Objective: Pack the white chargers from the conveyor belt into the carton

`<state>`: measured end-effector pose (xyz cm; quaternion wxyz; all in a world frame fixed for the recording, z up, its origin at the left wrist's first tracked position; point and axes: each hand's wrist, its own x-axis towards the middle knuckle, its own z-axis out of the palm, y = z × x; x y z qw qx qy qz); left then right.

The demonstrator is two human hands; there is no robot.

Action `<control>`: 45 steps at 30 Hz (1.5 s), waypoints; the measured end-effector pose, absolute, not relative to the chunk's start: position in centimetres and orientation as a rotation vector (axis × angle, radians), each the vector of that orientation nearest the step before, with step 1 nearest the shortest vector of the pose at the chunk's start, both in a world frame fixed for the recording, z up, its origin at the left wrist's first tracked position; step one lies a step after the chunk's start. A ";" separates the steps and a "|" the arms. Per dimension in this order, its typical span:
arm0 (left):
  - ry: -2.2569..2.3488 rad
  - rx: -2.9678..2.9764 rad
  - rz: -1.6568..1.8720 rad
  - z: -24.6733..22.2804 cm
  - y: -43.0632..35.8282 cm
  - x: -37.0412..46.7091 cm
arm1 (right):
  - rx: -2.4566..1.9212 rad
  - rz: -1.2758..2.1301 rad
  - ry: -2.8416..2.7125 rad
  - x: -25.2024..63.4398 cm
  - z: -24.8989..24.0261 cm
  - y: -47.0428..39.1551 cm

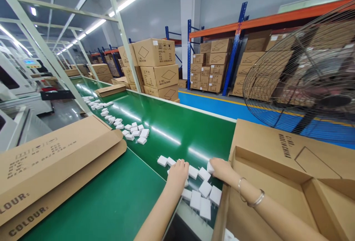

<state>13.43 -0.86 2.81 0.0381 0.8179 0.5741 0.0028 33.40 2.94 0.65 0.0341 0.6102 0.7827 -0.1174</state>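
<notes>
A loose group of white plug adapters (pixel 205 188), several with metal prongs showing, lies at the near end of the green conveyor belt (pixel 177 122). Among them is my left hand (pixel 179 172), its fingers curled down over a white adapter that they mostly hide. To the right, my right hand (pixel 220 168) pinches another white adapter (pixel 210 167) beside the wall of an open cardboard box (pixel 266 170). A bangle and a bracelet circle my right wrist. Farther up the belt, more white adapters (pixel 135 130) lie scattered in a trail.
Flattened printed cartons (pixel 55 159) lie at the left on a green surface. Stacked cardboard boxes (pixel 158 67) stand behind the belt's raised edge. A large wire-caged fan (pixel 305 67) rises beyond the open box. Racks with orange beams (pixel 266 19) hold cartons at the back.
</notes>
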 end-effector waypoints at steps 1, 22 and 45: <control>1.737 2.473 -0.021 2.4 -0.8 13.3 | 1.893 -0.367 2.441 33.6 1.2 2.8; 1.429 2.412 -0.260 3.7 0.0 14.6 | 1.384 -1.476 3.317 36.4 4.4 -10.1; 0.886 1.920 0.674 3.8 -10.8 15.0 | 1.515 -1.478 3.621 33.7 5.7 -13.0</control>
